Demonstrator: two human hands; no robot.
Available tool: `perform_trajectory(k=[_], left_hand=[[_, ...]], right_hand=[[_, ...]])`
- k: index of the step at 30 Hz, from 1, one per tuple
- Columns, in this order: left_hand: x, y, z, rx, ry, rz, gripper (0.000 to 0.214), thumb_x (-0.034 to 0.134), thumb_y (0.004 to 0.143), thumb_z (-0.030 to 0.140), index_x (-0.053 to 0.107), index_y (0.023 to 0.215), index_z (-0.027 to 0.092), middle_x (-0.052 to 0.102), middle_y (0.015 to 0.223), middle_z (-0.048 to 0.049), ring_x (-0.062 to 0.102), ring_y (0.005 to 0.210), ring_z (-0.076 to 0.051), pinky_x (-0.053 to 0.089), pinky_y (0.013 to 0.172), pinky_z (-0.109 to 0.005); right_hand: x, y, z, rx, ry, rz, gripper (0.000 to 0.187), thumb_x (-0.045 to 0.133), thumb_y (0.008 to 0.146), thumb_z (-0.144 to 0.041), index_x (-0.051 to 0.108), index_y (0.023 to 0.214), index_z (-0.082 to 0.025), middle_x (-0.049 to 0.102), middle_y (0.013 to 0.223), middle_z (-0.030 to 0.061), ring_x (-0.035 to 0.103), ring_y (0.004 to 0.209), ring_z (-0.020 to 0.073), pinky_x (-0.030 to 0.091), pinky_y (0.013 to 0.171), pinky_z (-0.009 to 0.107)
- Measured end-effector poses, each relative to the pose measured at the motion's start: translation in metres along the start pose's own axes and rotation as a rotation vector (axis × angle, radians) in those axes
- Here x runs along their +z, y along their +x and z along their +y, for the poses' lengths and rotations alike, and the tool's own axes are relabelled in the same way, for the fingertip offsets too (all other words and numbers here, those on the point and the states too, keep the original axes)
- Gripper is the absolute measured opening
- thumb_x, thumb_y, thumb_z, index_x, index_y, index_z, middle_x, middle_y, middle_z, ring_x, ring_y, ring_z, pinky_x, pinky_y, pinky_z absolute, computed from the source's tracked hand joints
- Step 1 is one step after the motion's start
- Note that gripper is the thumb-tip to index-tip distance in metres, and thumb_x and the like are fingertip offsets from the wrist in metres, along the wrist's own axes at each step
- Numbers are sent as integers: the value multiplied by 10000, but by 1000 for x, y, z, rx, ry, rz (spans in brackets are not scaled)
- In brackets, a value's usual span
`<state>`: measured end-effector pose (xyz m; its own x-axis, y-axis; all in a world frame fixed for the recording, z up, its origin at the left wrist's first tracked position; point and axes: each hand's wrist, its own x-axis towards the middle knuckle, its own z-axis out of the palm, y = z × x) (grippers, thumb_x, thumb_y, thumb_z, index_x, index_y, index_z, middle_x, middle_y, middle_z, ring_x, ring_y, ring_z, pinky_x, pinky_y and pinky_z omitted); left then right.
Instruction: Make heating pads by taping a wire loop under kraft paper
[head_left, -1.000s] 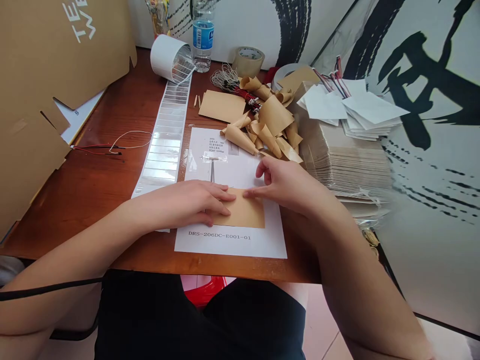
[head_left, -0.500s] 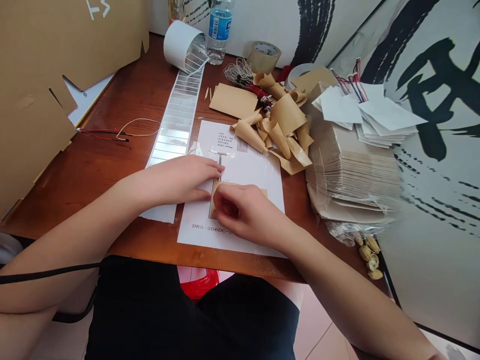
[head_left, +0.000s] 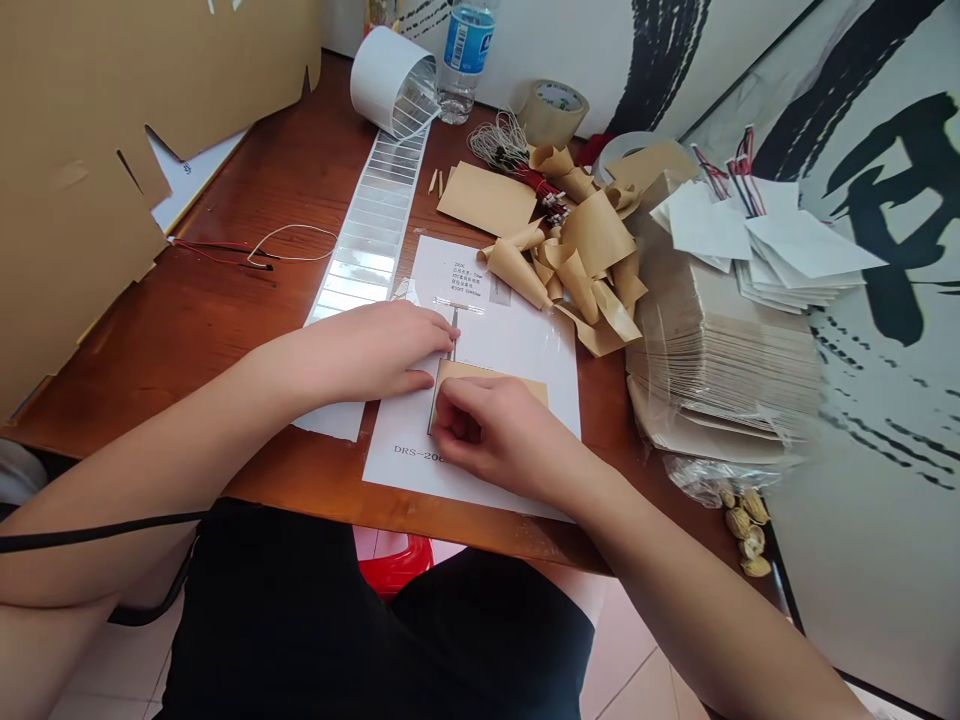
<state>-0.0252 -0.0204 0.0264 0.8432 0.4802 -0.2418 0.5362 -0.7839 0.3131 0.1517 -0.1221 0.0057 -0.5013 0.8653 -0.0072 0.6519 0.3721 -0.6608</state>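
Note:
My left hand (head_left: 379, 345) lies palm down across the left side of a printed white sheet (head_left: 517, 335), fingers stretched out. Its fingertips touch the sheet beside a thin dark strip (head_left: 455, 322) that runs towards a tan rectangular card (head_left: 534, 388). Over the left part of this card, my right hand (head_left: 499, 420) is curled with thumb and fingers pressed together. Whatever sits between those fingertips is hidden. Printed letters (head_left: 414, 452) show on the sheet below the card, partly covered by the right hand.
Left of the sheet runs a strip of silvery labels (head_left: 367, 240) from a roll (head_left: 390, 85). Curled brown paper pieces (head_left: 592, 240), bundled wires (head_left: 525, 170) and tape (head_left: 555, 112) lie behind. A wrapped stack of cards (head_left: 727, 340) stands right, peanut shells (head_left: 750, 530) near it. Cardboard (head_left: 150, 130) rises left.
The camera view has shifted slightly, so the tabletop things appear farther right. Both hands stay at nearly the same places on the sheet, the right one still curled over the card.

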Motion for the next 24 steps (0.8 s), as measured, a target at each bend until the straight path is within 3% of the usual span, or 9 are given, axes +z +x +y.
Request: perform_trajectory(k=[9, 24], left_hand=[[0, 0, 1, -13, -9, 0, 395, 609, 895, 252, 679, 1280, 199, 598, 1487, -72, 548, 1370, -277, 386, 1144, -371], [4, 1, -2, 31, 94, 55, 357, 571, 935, 242, 657, 1274, 172, 644, 1417, -92, 611, 1290, -268, 473, 1064, -368]], right_hand=[[2, -1, -2, 0, -48, -11, 205, 548, 798, -97, 404, 732, -228, 505, 663, -35, 445, 607, 118, 339, 599, 248], [6, -2, 0, -43, -58, 65, 228, 552, 759, -65, 392, 722, -222, 485, 641, -46, 421, 558, 94, 320, 543, 223]])
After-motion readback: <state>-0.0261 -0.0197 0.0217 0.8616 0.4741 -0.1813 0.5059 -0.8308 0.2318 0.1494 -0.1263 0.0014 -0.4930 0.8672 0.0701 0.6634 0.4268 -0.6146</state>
